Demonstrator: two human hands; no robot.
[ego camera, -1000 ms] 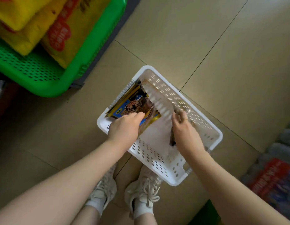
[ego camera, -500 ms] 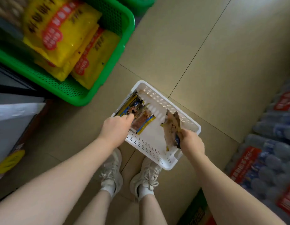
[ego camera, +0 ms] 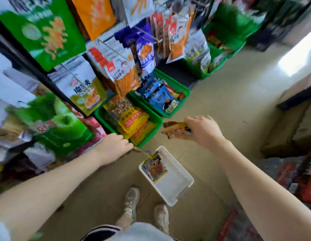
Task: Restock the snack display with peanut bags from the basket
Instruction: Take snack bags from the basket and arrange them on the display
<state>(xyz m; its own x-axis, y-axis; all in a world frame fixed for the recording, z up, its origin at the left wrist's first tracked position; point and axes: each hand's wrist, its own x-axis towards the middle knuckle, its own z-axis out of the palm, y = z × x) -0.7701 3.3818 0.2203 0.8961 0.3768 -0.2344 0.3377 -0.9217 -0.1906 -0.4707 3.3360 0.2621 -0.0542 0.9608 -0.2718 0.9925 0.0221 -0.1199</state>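
A white slotted basket (ego camera: 179,190) stands on the floor in front of my shoes, with one brown-and-yellow peanut bag (ego camera: 156,168) lying in its far end. My right hand (ego camera: 203,130) is raised above and beyond the basket and grips a bag (ego camera: 176,130) by its end, held roughly level near the green crates. My left hand (ego camera: 114,146) pinches another bag (ego camera: 142,151) by its corner; that bag is seen edge-on and hangs just above the basket's far rim. The snack display (ego camera: 116,66) rises at the upper left.
A green crate (ego camera: 151,134) of yellow bags sits on the floor just beyond my hands, and a second green crate (ego camera: 179,108) holds blue bags. Hanging snack packets fill the racks above. Cardboard boxes (ego camera: 294,133) and packs of bottled drinks (ego camera: 300,178) stand at the right.
Both hands rose out of the basket, each with a bag. The view lifted from the floor to the display. One bag is left lying in the basket.
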